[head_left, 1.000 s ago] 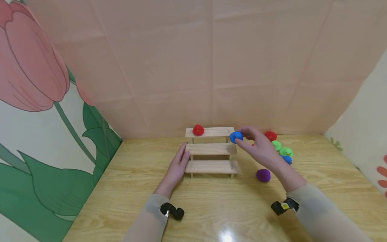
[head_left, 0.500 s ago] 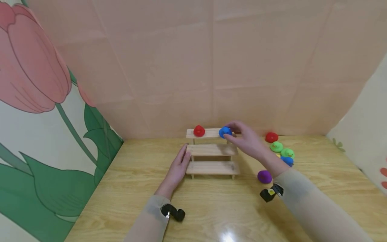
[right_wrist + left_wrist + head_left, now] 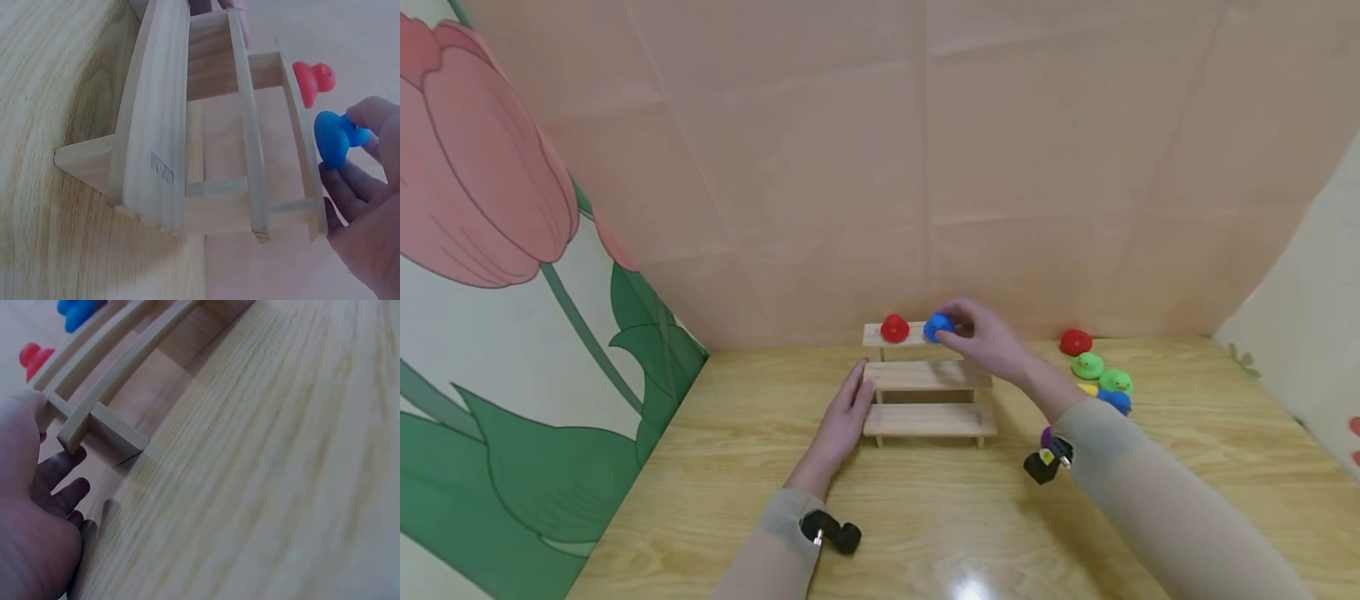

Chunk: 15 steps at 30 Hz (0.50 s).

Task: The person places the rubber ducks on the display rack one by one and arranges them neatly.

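A small three-tier wooden shelf [image 3: 928, 375] stands on the table. My left hand [image 3: 842, 414] holds its left end, thumb against the middle tier and fingers along the side. In the left wrist view, the fingers [image 3: 72, 494] bend loosely beside the lower board. My right hand [image 3: 992, 340] pinches a blue rubber duck [image 3: 336, 137] between thumb and fingers at the top tier. The duck sits on or just over the board; I cannot tell which. To its left, a red rubber duck [image 3: 895, 328] sits on the same tier, a small gap between them.
Right of the shelf lie a red duck [image 3: 1076, 342], two green ducks [image 3: 1087, 366], another blue duck [image 3: 1116, 401] and something yellow [image 3: 1087, 389]. A purple toy [image 3: 1047, 435] is mostly hidden by the right wrist. A pinkish sheet [image 3: 820, 167] hangs behind the table.
My right hand has carried the blue duck leftward from the top tier's right end toward the red duck. My left hand has stayed at the shelf's left end.
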{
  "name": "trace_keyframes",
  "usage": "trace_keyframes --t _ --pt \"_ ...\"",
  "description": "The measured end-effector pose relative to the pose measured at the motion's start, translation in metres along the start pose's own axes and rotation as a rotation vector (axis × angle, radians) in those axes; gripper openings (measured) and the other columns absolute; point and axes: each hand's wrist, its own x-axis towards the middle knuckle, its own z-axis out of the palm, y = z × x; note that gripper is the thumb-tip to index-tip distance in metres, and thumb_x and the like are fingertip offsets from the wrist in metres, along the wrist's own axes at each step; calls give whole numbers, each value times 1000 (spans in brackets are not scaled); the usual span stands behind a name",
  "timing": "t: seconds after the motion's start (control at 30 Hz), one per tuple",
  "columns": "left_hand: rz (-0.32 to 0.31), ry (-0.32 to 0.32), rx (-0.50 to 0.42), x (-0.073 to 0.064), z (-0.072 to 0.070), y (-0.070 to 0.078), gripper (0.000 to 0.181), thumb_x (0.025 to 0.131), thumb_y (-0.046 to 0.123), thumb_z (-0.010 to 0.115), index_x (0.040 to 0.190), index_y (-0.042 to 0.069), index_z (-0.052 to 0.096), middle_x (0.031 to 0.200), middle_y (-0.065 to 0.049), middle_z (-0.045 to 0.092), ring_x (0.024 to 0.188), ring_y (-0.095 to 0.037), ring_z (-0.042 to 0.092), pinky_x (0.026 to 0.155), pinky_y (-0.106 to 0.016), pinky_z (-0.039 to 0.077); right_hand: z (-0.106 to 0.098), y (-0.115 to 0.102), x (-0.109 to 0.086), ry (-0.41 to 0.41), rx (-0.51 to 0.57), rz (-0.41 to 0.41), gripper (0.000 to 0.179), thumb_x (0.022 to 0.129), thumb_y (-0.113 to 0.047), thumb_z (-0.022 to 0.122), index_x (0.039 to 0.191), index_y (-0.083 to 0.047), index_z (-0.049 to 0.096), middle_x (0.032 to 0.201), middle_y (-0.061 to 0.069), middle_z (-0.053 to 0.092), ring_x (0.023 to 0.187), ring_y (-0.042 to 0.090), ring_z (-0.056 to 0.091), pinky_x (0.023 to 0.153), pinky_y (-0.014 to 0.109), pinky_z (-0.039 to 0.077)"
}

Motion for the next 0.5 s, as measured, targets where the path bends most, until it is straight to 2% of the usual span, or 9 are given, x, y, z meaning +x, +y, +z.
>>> trace_keyframes --t 0.5 --pt "-1 -3 -5 0 0 2 69 114 68 43 175 41 29 179 1 32 165 -27 26 134 -52 22 9 3 14 8 50 7 36 111 -16 71 142 -1 62 134 17 70 121 37 66 107 50 55"
